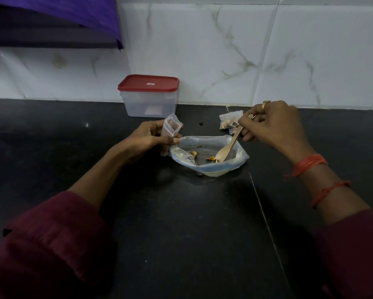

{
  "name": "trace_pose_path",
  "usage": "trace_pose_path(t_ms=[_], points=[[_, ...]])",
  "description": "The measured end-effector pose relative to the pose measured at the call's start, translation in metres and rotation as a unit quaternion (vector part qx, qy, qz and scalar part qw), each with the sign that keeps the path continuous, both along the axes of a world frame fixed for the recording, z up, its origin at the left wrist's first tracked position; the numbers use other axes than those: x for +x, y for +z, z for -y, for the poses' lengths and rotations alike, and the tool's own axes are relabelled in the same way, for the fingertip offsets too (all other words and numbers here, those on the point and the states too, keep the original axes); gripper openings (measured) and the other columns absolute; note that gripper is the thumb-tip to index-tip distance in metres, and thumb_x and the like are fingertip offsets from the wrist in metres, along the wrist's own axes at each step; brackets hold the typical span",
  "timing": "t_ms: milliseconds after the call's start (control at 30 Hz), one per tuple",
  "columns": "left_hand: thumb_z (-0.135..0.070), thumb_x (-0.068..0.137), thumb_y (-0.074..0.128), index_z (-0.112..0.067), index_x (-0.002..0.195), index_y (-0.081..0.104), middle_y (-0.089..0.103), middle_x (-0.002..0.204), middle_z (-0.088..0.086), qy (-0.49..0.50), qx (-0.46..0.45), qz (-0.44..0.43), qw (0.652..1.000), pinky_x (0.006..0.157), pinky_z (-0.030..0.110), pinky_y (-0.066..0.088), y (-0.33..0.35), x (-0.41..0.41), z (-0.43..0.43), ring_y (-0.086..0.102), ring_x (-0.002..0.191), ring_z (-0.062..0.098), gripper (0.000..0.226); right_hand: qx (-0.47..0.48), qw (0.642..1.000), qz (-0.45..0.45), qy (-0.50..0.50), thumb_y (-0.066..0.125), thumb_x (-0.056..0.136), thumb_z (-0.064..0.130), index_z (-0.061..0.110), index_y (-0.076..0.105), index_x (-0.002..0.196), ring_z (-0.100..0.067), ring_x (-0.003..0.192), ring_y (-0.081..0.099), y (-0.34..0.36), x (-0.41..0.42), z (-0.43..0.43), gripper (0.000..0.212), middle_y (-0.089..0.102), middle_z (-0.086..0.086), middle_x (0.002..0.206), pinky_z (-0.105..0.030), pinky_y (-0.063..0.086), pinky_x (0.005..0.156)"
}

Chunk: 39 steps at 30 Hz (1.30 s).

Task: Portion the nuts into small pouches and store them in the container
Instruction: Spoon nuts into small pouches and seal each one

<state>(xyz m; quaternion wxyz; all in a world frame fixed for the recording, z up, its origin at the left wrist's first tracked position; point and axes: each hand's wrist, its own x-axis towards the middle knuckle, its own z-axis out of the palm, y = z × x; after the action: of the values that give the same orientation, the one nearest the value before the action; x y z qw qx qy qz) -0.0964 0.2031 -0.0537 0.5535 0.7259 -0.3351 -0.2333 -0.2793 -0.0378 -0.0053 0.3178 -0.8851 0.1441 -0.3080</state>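
My left hand (pixel 147 138) holds a small clear pouch (pixel 171 128) upright with its mouth open, just left of a large rolled-down plastic bag (pixel 235 164). Only a few nuts (pixel 210 158) lie in that bag. My right hand (pixel 271 124) grips the handle of a wooden spoon (pixel 226 148), whose bowl rests on the bag's bottom. A filled pouch (pixel 228 121) lies on the counter behind the bag, partly hidden by my right hand. The clear container with a red lid (pixel 150 96) stands shut against the wall.
The dark counter (pixel 181 223) runs to a white marble-tiled wall (pixel 224 44). Two loose dark bits lie on the counter, one (pixel 201 124) behind the bag and one (pixel 199 174) in front. A purple sheet (pixel 73 11) hangs at top left.
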Motion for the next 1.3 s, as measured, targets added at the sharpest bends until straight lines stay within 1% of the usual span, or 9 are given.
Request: trace_pose_path(t_ms=[133, 300, 433, 533, 667, 800, 933, 1133, 1300], points=[[-0.024, 0.069, 0.075, -0.017, 0.124, 0.063, 0.073, 0.112, 0.001, -0.001, 0.000, 0.000, 1.000, 0.088, 0.030, 0.055, 0.000, 0.000, 0.000, 0.068, 0.106, 0.014, 0.056, 0.111, 0.993, -0.032, -0.004, 0.072, 0.083, 0.017, 0.008, 0.071, 0.076, -0.012, 0.054, 0.072, -0.007, 0.004, -0.004, 0.011, 0.072, 0.001, 0.058, -0.018, 0.054, 0.047], [-0.023, 0.070, 0.075, -0.013, 0.127, 0.062, 0.072, 0.115, 0.003, -0.002, 0.001, 0.000, 1.000, 0.091, 0.032, 0.055, 0.000, 0.002, 0.000, 0.068, 0.108, 0.017, 0.060, 0.163, 0.985, -0.042, -0.033, 0.076, 0.081, 0.022, 0.005, 0.070, 0.071, -0.017, 0.054, 0.073, -0.012, 0.008, -0.005, 0.022, 0.072, -0.007, 0.059, -0.024, 0.057, 0.048], [-0.023, 0.071, 0.075, -0.011, 0.128, 0.061, 0.071, 0.116, 0.005, -0.005, 0.003, 0.002, 1.000, 0.092, 0.035, 0.055, -0.001, 0.002, 0.000, 0.067, 0.109, 0.018, 0.060, 0.215, 0.976, -0.020, -0.025, 0.074, 0.081, 0.017, 0.004, 0.071, 0.073, -0.020, 0.058, 0.074, -0.010, 0.007, 0.001, 0.015, 0.073, -0.011, 0.063, -0.030, 0.060, 0.054], [-0.024, 0.070, 0.074, -0.011, 0.129, 0.060, 0.071, 0.116, 0.005, -0.005, 0.002, 0.001, 1.000, 0.090, 0.033, 0.054, -0.001, 0.003, 0.000, 0.067, 0.108, 0.018, 0.061, 0.222, 0.974, -0.015, -0.038, 0.070, 0.085, 0.011, 0.003, 0.071, 0.078, -0.020, 0.059, 0.074, -0.008, 0.006, 0.007, 0.010, 0.073, -0.009, 0.062, -0.029, 0.060, 0.054], [-0.023, 0.071, 0.074, -0.013, 0.130, 0.060, 0.072, 0.114, 0.004, -0.010, -0.001, -0.002, 1.000, 0.079, 0.026, 0.055, 0.000, 0.003, 0.000, 0.068, 0.105, 0.017, 0.061, 0.180, 0.982, -0.009, -0.062, 0.069, 0.083, 0.009, 0.008, 0.067, 0.074, -0.018, 0.056, 0.073, -0.005, 0.006, 0.015, 0.009, 0.073, -0.011, 0.064, -0.026, 0.058, 0.051], [-0.021, 0.072, 0.074, -0.014, 0.129, 0.060, 0.071, 0.117, 0.006, -0.014, -0.006, -0.007, 1.000, 0.087, 0.031, 0.056, -0.001, 0.004, -0.002, 0.067, 0.109, 0.018, 0.059, 0.147, 0.987, -0.009, -0.066, 0.071, 0.079, 0.011, 0.006, 0.068, 0.074, -0.014, 0.052, 0.072, -0.007, 0.006, 0.012, 0.008, 0.071, -0.004, 0.056, -0.021, 0.055, 0.046], [-0.020, 0.072, 0.075, -0.019, 0.125, 0.063, 0.070, 0.118, 0.006, -0.020, -0.010, -0.010, 1.000, 0.086, 0.031, 0.056, -0.001, 0.004, -0.003, 0.067, 0.110, 0.019, 0.054, 0.136, 0.989, 0.002, -0.064, 0.074, 0.079, 0.013, 0.006, 0.067, 0.073, -0.013, 0.052, 0.072, -0.009, 0.008, 0.006, 0.011, 0.072, -0.006, 0.059, -0.020, 0.054, 0.045], [-0.020, 0.069, 0.076, -0.020, 0.120, 0.065, 0.071, 0.120, 0.002, -0.023, -0.015, -0.014, 1.000, 0.086, 0.029, 0.056, -0.001, 0.005, -0.002, 0.067, 0.111, 0.017, 0.053, 0.157, 0.986, 0.018, -0.048, 0.073, 0.080, 0.016, 0.012, 0.070, 0.069, -0.012, 0.053, 0.072, -0.017, 0.012, -0.009, 0.013, 0.073, -0.004, 0.059, -0.020, 0.054, 0.046], [-0.021, 0.067, 0.077, -0.015, 0.123, 0.064, 0.071, 0.119, 0.003, -0.020, -0.015, -0.007, 1.000, 0.078, 0.024, 0.057, -0.002, 0.004, -0.002, 0.068, 0.107, 0.016, 0.057, 0.224, 0.974, 0.023, -0.022, 0.066, 0.087, 0.010, 0.006, 0.073, 0.083, -0.014, 0.060, 0.074, -0.025, 0.018, -0.022, 0.009, 0.074, -0.001, 0.061, -0.023, 0.058, 0.051]])
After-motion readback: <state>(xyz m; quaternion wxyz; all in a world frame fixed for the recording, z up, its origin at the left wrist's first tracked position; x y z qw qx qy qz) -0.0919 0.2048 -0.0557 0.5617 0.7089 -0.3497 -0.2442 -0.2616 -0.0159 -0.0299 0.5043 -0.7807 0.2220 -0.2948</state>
